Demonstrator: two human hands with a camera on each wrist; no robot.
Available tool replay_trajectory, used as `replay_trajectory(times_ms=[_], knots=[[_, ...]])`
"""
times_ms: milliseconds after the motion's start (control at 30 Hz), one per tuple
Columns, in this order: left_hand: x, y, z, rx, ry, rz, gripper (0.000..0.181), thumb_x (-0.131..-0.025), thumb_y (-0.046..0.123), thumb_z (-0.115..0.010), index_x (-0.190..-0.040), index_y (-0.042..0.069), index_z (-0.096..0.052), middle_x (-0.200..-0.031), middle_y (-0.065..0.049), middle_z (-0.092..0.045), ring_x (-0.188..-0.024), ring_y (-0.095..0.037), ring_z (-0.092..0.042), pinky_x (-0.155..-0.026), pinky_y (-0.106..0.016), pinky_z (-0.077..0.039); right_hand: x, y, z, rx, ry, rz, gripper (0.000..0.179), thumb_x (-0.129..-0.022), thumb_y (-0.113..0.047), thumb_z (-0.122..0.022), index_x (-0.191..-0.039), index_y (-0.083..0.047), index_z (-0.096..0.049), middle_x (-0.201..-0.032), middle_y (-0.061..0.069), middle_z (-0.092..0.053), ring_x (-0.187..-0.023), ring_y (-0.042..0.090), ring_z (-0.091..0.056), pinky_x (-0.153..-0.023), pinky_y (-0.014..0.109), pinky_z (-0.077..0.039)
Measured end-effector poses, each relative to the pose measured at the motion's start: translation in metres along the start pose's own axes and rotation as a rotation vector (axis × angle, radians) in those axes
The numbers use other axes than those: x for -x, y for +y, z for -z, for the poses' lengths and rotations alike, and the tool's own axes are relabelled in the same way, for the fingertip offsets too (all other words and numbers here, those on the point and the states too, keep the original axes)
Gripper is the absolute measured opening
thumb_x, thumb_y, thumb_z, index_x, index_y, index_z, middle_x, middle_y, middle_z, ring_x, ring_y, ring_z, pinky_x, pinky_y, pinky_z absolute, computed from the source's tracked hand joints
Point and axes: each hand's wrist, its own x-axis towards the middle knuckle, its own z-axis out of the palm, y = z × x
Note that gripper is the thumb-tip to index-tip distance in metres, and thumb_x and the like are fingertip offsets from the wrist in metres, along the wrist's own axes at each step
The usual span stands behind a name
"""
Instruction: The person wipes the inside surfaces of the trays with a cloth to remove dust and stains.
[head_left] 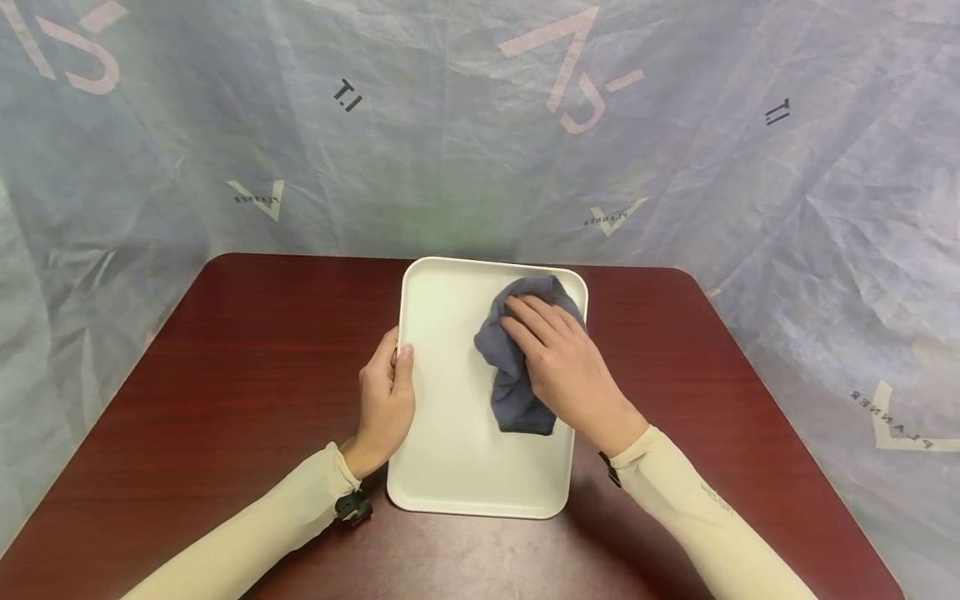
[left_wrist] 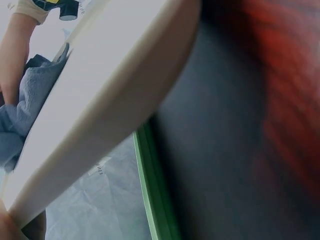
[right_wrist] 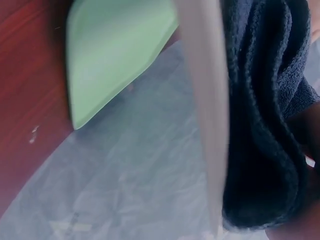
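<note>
A white rectangular tray [head_left: 450,467] is held up, tilted, over the table. My left hand [head_left: 386,404] grips its left edge, thumb on the front face and fingers going behind, partly hidden. My right hand [head_left: 573,367] holds a bunched grey-blue cloth [head_left: 517,400] against the upper right of the tray's face; its thumb is hidden. In the left wrist view the tray's pale side wall [left_wrist: 115,95] runs diagonally, with the cloth [left_wrist: 37,92] against its face. Thick folds of the cloth [right_wrist: 265,150] press along the tray's edge [right_wrist: 205,100] in the right wrist view.
A light green tray-like thing [right_wrist: 115,55] shows behind the white tray in the right wrist view; a green edge [left_wrist: 152,185] appears in the left wrist view. The dark red table [head_left: 262,350] has rounded far corners. Grey printed sheeting [head_left: 450,150] hangs around it.
</note>
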Motion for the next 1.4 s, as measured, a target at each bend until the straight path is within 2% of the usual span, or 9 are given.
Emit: replay_trajectory(times_ms=[33, 200, 267, 433, 533, 667, 933, 1200, 1400], knots=[[0.000, 0.000, 0.000, 0.000, 0.001, -0.002, 0.032, -0.107, 0.011, -0.044, -0.135, 0.006, -0.057, -0.077, -0.010, -0.057, -0.061, -0.016, -0.044, -0.055, -0.026, -0.040, 0.003, 0.002, 0.001, -0.003, 0.001, -0.009, 0.036, -0.092, 0.006, -0.056, -0.127, 0.002, -0.063, -0.143, 0.016, -0.053, -0.138, 0.030, -0.043, -0.113, 0.045, -0.033], [-0.002, 0.026, 0.005, 0.006, 0.003, 0.012, 0.031, -0.104, -0.003, -0.043, -0.132, -0.008, -0.055, -0.091, -0.022, -0.063, -0.067, -0.023, -0.048, -0.060, -0.024, -0.041, 0.020, 0.014, 0.004, -0.011, 0.002, -0.056, 0.036, -0.092, 0.006, -0.055, -0.128, 0.003, -0.062, -0.144, 0.017, -0.052, -0.138, 0.032, -0.043, -0.115, 0.045, -0.028], [-0.002, 0.037, 0.006, 0.004, -0.003, 0.013, 0.031, -0.102, -0.007, -0.043, -0.131, -0.012, -0.054, -0.086, -0.025, -0.060, -0.065, -0.023, -0.047, -0.059, -0.023, -0.040, 0.025, 0.018, 0.005, -0.016, 0.015, -0.071, 0.036, -0.091, 0.007, -0.057, -0.127, 0.003, -0.062, -0.143, 0.018, -0.052, -0.136, 0.033, -0.044, -0.115, 0.045, -0.028], [-0.003, 0.036, 0.008, 0.004, -0.018, -0.007, 0.032, -0.104, -0.005, -0.042, -0.132, -0.010, -0.054, -0.073, -0.021, -0.053, -0.060, -0.017, -0.042, -0.056, -0.025, -0.039, 0.035, 0.021, 0.006, -0.033, 0.056, -0.086, 0.038, -0.090, 0.007, -0.061, -0.127, 0.002, -0.063, -0.142, 0.019, -0.053, -0.133, 0.035, -0.046, -0.113, 0.047, -0.032], [-0.003, 0.036, 0.008, 0.009, -0.018, -0.004, 0.031, -0.104, -0.004, -0.042, -0.132, -0.010, -0.054, -0.072, -0.021, -0.052, -0.060, -0.015, -0.042, -0.055, -0.025, -0.039, 0.038, 0.021, 0.005, -0.038, 0.058, -0.079, 0.038, -0.091, 0.006, -0.061, -0.128, 0.002, -0.063, -0.143, 0.019, -0.053, -0.133, 0.035, -0.046, -0.113, 0.047, -0.033], [-0.003, 0.036, 0.007, 0.014, -0.018, 0.007, 0.031, -0.104, -0.004, -0.042, -0.132, -0.010, -0.054, -0.073, -0.021, -0.053, -0.060, -0.016, -0.042, -0.056, -0.024, -0.040, 0.045, 0.018, 0.003, -0.047, 0.068, -0.057, 0.039, -0.090, 0.006, -0.060, -0.128, 0.003, -0.063, -0.142, 0.020, -0.053, -0.132, 0.036, -0.047, -0.111, 0.048, -0.034], [-0.004, 0.036, 0.007, 0.026, -0.015, 0.002, 0.031, -0.104, -0.004, -0.042, -0.131, -0.011, -0.054, -0.082, -0.023, -0.059, -0.065, -0.026, -0.050, -0.059, -0.023, -0.042, 0.053, 0.012, -0.001, -0.063, 0.086, -0.042, 0.040, -0.089, 0.006, -0.058, -0.128, 0.002, -0.063, -0.142, 0.020, -0.054, -0.131, 0.036, -0.048, -0.112, 0.047, -0.033], [-0.001, 0.036, 0.006, 0.040, -0.018, 0.011, 0.032, -0.104, -0.004, -0.042, -0.133, -0.009, -0.054, -0.081, -0.022, -0.059, -0.062, -0.021, -0.048, -0.057, -0.023, -0.042, 0.044, 0.005, -0.002, -0.059, 0.072, -0.012, 0.038, -0.090, 0.006, -0.055, -0.127, 0.003, -0.063, -0.142, 0.020, -0.053, -0.134, 0.036, -0.046, -0.113, 0.044, -0.033], [-0.002, 0.036, 0.005, 0.032, -0.006, 0.008, 0.032, -0.104, -0.005, -0.042, -0.132, -0.009, -0.054, -0.076, -0.020, -0.057, -0.062, -0.023, -0.051, -0.057, -0.025, -0.044, 0.023, -0.007, -0.004, -0.043, 0.017, 0.032, 0.039, -0.090, 0.005, -0.056, -0.129, 0.001, -0.062, -0.144, 0.019, -0.051, -0.139, 0.033, -0.041, -0.116, 0.039, -0.029]])
